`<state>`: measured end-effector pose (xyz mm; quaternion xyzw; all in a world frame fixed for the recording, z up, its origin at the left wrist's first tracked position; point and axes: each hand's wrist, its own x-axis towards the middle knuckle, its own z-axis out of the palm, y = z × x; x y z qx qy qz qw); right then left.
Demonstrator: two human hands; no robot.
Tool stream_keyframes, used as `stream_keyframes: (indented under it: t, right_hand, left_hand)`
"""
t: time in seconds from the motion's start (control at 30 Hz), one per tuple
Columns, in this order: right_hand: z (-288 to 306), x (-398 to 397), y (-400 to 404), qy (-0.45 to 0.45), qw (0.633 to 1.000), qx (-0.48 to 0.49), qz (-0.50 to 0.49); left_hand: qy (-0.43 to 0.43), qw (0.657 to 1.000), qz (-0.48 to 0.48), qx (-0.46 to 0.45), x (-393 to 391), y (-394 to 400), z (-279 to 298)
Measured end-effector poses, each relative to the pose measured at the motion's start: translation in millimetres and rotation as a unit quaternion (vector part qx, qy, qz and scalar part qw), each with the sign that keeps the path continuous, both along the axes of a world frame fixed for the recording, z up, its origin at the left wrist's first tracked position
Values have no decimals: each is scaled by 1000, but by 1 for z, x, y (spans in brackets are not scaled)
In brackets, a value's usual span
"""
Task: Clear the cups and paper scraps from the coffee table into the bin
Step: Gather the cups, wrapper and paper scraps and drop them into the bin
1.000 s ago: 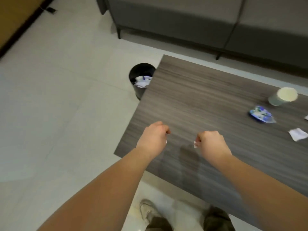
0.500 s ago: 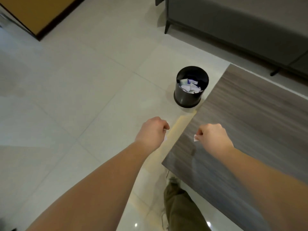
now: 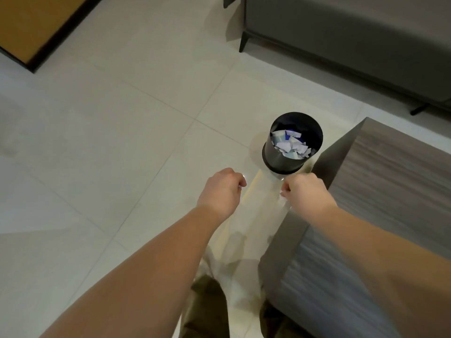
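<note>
The black round bin (image 3: 274, 159) stands on the tiled floor just off the coffee table's (image 3: 390, 191) left corner, with white and blue paper scraps (image 3: 290, 145) inside. Both my hands hover above the floor just short of the bin. My right hand (image 3: 306, 194) is curled, and a small white paper scrap (image 3: 283, 193) pokes out at its fingertips. My left hand (image 3: 223, 191) is also curled tight as if pinching a tiny scrap, which is almost entirely hidden. No cups are in view.
A grey sofa (image 3: 341, 32) on dark legs runs along the back right. A wooden panel with a dark edge (image 3: 26, 23) lies at the top left. My legs in olive trousers (image 3: 207, 308) stand by the table's near left edge.
I have turned and stepped left toward the bin. Both curled hands went from above the tabletop to above the floor near the bin. The cup and scraps on the table have left the view.
</note>
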<state>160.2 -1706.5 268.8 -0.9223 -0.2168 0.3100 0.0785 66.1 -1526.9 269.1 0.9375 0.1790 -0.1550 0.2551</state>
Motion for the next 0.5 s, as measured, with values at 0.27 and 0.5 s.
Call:
stream_keyframes:
  t: [0.27, 0.5]
  right_hand:
    - [-7, 22, 75, -5, 998, -17, -55]
    - [-7, 44, 139, 6, 996, -13, -84]
  left_hand:
    - [-6, 996, -93, -17, 53, 84, -11]
    - [-28, 989, -144, -20, 95, 148, -9]
